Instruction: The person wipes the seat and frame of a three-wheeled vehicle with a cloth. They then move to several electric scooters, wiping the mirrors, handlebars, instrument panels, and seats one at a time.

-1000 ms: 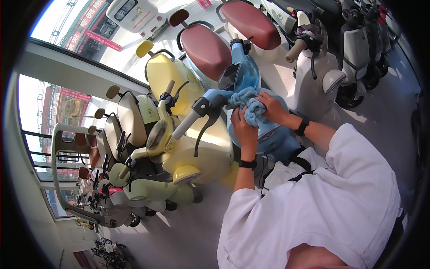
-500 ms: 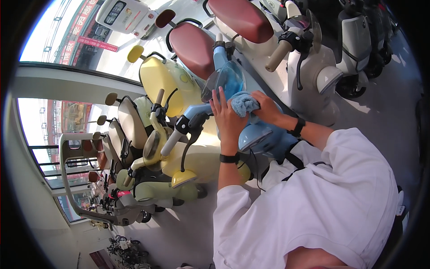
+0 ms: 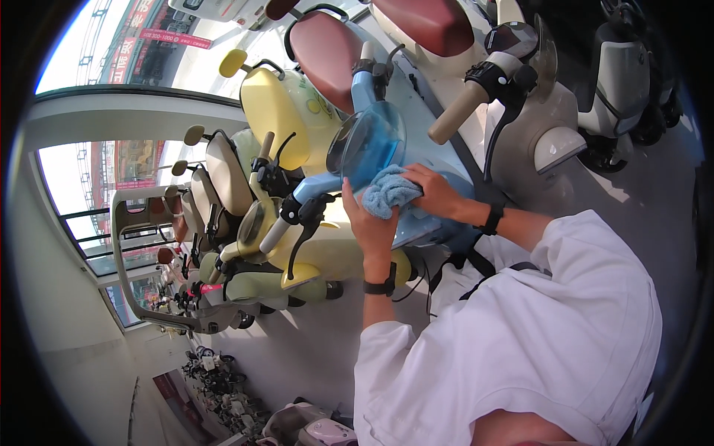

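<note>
A crumpled light-blue cloth (image 3: 390, 191) lies bunched between my two hands, at the lower edge of a blue scooter's clear windscreen (image 3: 375, 141). My right hand (image 3: 435, 195) is closed on the cloth from the right, fingers bent over it. Against the cloth's left side is my left hand (image 3: 372, 229), with one finger reaching up beside the windscreen and the others mostly covered by the cloth. Left of that hand, the scooter's handlebar grip (image 3: 277, 234) and black brake lever stick out. The blue front body (image 3: 430, 225) shows partly below my hands.
A yellow scooter (image 3: 277, 111) and several beige and green ones stand close on the left. On the right, a cream scooter's brown handlebar grip (image 3: 457, 111) juts toward my right arm. More scooters (image 3: 223, 386) stand at the lower left. Windows (image 3: 97, 167) line the left wall.
Both hands and the cloth have shifted slightly down and left in view. My left fingers, spread upward before, are now mostly behind the cloth. The view itself has turned slightly.
</note>
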